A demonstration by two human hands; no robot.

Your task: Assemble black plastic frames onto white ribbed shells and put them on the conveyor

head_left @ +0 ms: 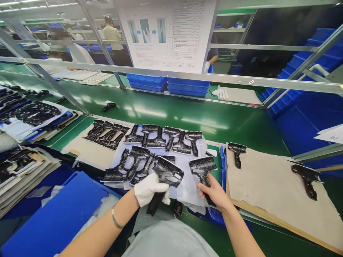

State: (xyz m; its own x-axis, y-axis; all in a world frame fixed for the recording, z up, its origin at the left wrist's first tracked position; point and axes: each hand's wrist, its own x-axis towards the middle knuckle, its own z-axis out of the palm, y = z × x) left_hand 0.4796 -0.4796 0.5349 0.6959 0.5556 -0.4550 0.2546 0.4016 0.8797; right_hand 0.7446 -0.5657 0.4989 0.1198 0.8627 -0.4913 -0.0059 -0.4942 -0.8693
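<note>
- The left hand (151, 189), in a white fabric glove, is clamped on the handle of a glossy black pistol-shaped plastic shell (169, 172), held over the near edge of white sheeting (189, 192).
- The right hand (214, 191), bare, grips the handle of a matching black plastic shell (203, 166), just right of the first and apart from it.
- A broad flat blue plastic panel (59, 214) lies near left.
- Near right, a beige paper sheet (268, 185) carries two separate black shells, one at its left (237, 153) and one at its right (307, 176).
- Beyond the hands, two rows of black half-shells (139, 151) lie on the white sheeting, some touching.
- Left of these, a cluster of slim black curved parts (105, 134) rests on another beige sheet (80, 146).
- Farther left, a small black piece with a white patch (108, 106), perhaps another shell, lies on the glossy green desk (187, 110).
- At the far side stand stacked blue plastic bins (187, 86), below a white printed sheet (163, 53) on a metal frame (233, 82).
</note>
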